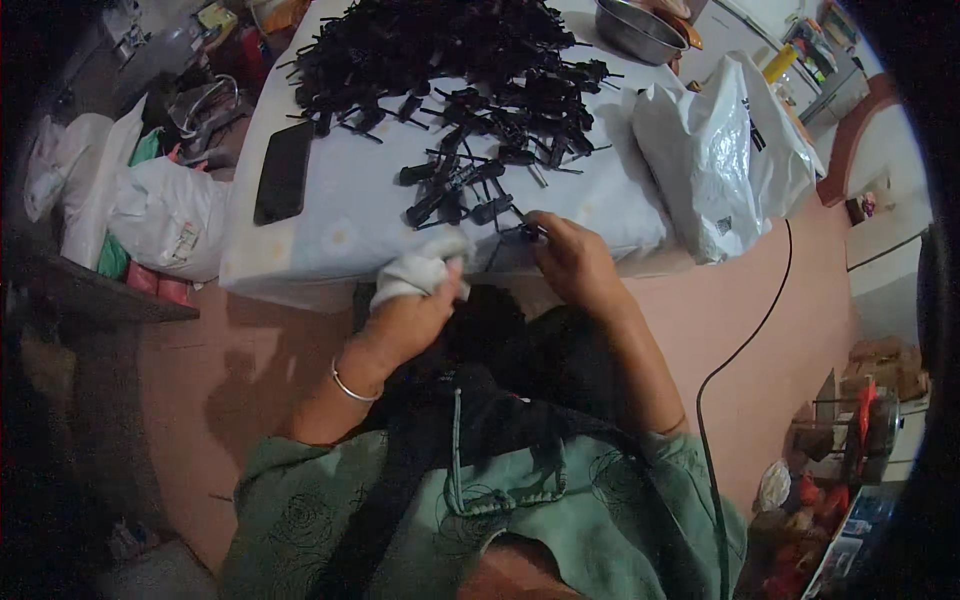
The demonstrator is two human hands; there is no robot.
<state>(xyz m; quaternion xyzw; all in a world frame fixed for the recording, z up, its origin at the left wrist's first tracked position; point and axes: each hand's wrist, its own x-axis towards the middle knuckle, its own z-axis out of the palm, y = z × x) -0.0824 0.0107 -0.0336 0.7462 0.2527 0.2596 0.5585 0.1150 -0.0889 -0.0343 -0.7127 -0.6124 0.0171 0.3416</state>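
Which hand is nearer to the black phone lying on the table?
Left. The left hand, holding a white cloth, is right of the phone and closer to the wearer; the right hand is farther right, at the near end of the black parts.

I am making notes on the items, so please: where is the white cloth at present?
In the head view, the white cloth is in the left hand, at the near edge of the table, left of the right hand.
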